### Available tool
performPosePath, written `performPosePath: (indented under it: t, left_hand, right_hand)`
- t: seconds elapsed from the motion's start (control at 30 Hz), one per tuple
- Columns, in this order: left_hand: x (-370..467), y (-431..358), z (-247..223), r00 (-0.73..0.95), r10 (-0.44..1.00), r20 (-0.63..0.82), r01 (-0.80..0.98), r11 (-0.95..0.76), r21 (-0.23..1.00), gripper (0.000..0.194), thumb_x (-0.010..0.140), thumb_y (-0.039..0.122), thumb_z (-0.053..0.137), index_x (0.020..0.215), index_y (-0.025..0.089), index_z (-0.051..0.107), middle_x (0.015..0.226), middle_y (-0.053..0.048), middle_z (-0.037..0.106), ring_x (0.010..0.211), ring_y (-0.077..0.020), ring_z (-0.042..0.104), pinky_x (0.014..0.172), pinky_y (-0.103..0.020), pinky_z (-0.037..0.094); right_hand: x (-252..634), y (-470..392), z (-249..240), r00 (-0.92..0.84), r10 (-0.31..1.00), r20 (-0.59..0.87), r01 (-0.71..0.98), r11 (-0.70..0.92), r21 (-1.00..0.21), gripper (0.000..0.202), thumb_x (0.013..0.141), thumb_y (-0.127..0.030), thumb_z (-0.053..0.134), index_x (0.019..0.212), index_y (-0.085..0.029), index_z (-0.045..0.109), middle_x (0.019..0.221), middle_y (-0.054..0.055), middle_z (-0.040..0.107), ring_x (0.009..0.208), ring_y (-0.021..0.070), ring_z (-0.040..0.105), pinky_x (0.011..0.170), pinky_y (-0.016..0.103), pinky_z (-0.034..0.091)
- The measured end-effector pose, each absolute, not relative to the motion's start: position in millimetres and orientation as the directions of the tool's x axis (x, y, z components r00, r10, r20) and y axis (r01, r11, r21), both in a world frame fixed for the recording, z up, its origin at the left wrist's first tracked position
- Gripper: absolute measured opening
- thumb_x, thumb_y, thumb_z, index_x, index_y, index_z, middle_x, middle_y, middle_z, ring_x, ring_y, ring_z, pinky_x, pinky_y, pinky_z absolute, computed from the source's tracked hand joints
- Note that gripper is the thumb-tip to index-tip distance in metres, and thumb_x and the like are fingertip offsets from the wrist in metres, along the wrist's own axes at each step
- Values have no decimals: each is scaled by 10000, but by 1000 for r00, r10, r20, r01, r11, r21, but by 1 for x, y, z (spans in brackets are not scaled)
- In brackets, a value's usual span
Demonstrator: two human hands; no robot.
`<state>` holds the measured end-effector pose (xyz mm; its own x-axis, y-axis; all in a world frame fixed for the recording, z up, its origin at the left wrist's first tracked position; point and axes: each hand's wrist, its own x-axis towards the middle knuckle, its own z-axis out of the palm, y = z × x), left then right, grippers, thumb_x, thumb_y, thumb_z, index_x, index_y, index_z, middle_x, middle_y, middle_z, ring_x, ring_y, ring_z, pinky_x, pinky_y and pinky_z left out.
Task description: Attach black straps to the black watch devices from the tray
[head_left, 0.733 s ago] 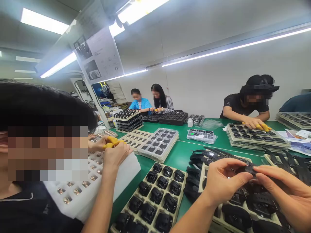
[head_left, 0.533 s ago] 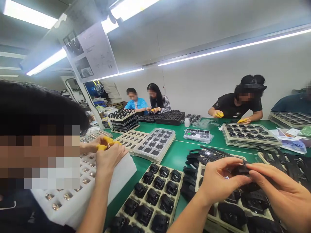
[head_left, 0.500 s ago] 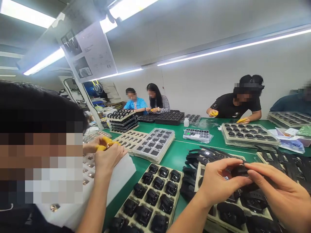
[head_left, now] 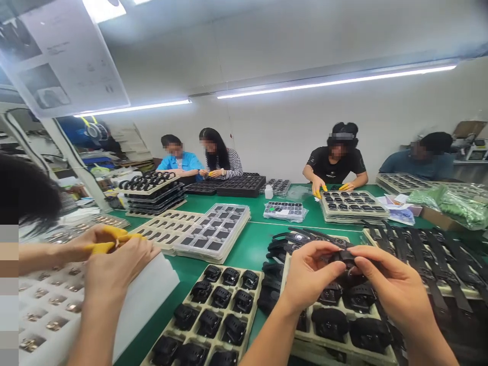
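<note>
Between the fingertips of both my hands is a black watch with a dark band (head_left: 346, 256). My left hand (head_left: 308, 274) pinches it from the left, thumb in front. On the other side my right hand (head_left: 392, 279) grips it with thumb and index finger. My fingers hide part of the watch. Just below lies a cream tray (head_left: 305, 336) whose compartments hold black watches with curled bands. More black watches with bands stretched out (head_left: 271, 279) lie beside its left edge.
Left of my arms stands another cream tray (head_left: 253, 310) of black watches. A co-worker's hands (head_left: 110, 254), in yellow finger covers, work over a white tray (head_left: 133, 305) of shiny metal parts. Long black bands (head_left: 407, 254) cover a tray at right. Stacked trays (head_left: 213, 249) sit farther back.
The view has swung right, so most things sit farther left. Both my hands keep hold of the watch, which now shows more between my fingers. The co-worker opposite has a hand at the stacked trays.
</note>
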<state>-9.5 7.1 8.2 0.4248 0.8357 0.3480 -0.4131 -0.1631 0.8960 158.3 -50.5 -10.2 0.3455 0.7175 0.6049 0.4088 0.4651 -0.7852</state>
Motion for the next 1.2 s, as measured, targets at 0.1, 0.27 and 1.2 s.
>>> performPosePath:
  t: [0.1,0.27,1.2]
  left_hand:
    - [-11,9,8,442,840,315,-360,-155,920,425,664,408,927,956,128,795,917,-109,792,761,-193,718,704,-292,590]
    - [-12,9,12,435,836,335,-365,-176,914,390,670,372,925,962,143,804,930,-99,795,807,-193,722,727,-275,590]
    - [-13,12,4,472,797,377,-281,-270,921,326,686,361,898,920,143,835,953,-118,805,728,-177,670,602,-260,466]
  right_hand:
    - [158,-50,-6,330,714,618,403,485,-776,255,828,-494,791,898,-254,839,963,74,811,881,276,768,797,370,663]
    - [159,-50,-3,312,732,606,371,493,-787,234,851,-476,782,912,-256,836,995,79,805,928,279,761,818,378,657]
    - [173,-51,-2,78,738,671,413,588,-695,152,938,-387,700,909,-292,815,990,57,788,937,243,752,780,284,638]
